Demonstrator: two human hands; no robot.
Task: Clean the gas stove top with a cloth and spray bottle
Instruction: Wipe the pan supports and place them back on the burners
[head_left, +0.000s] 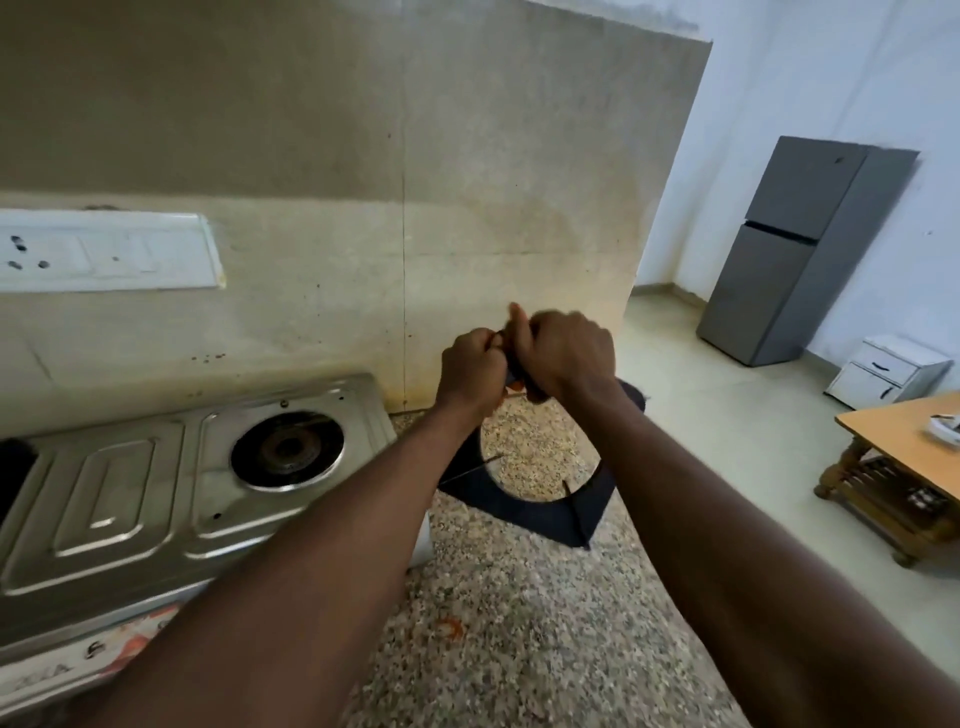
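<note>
The steel gas stove (130, 483) sits on the left of the counter, with its right burner (287, 449) uncovered. A black pan support (519, 512) lies on the speckled granite counter (519, 623) to the stove's right. Above it, close to the wall, my left hand (470, 369) and my right hand (569, 353) are pressed together, both gripping a small dark object (515, 376) with an orange spot. Most of that object is hidden by my fingers. A white item (423, 540) shows at the stove's right end, mostly hidden under my left forearm. No cloth or spray bottle is plainly visible.
A white switchboard (104, 249) is on the tiled wall above the stove. The counter ends at the right. Beyond it are a grey fridge (795, 249), a small white cabinet (883, 371) and a wooden table (893, 431).
</note>
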